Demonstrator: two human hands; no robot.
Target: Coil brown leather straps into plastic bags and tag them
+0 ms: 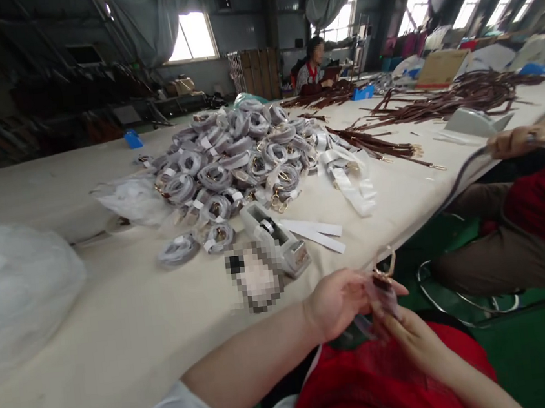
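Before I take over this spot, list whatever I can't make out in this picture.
- Head view: most of the strap between the left hand and right hand, hidden by fingers and blur.
- Head view: the item beside the tape dispenser, masked by pixelation.
- Head view: the bundle pile's lower layers, covered by upper bundles.
- Head view: the plastic bag's far side, cut off by the left edge.

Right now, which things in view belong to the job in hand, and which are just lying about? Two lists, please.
Job, likely:
- strap, held by left hand and right hand
- wrapped coils
- brown straps
- tape dispenser
- paper strips

Lying about, apparently:
- cardboard box
- far-left blue item
- pixelated item (can't tell what)
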